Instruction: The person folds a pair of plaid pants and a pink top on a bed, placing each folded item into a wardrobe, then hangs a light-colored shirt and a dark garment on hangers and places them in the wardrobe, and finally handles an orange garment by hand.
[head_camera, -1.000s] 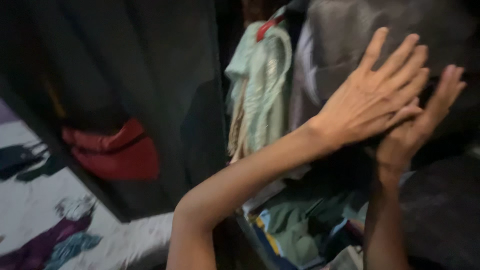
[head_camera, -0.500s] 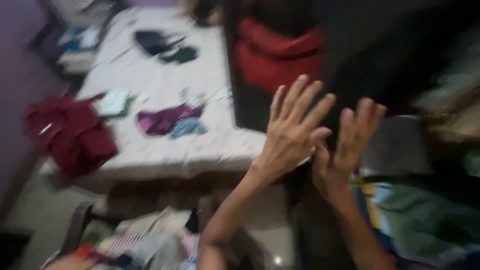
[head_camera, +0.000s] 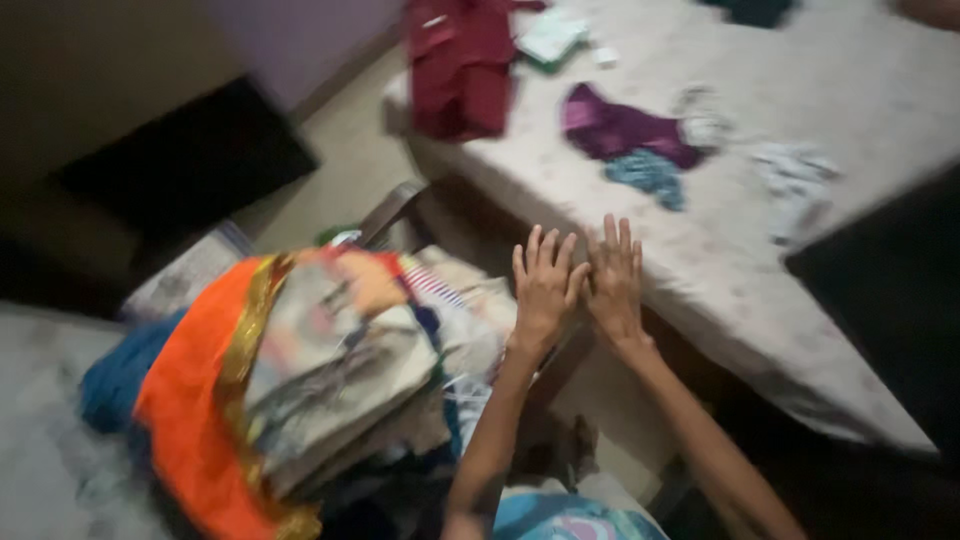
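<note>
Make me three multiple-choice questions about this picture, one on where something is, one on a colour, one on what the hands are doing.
1. Where does the dark red cloth lie?
A. on the bed's corner
B. on the clothes pile
C. in the left hand

2. What colour is the gold-edged cloth on the clothes pile?
A. green
B. orange
C. white

3. How are the hands?
A. both fists
B. open, fingers spread, empty
C. gripping a hanger

Answers: 1 A, it drapes over the near corner of the bed. 2 B, the fold beside the gold trim is bright orange. 3 B, the left hand and right hand are raised side by side, holding nothing.
</note>
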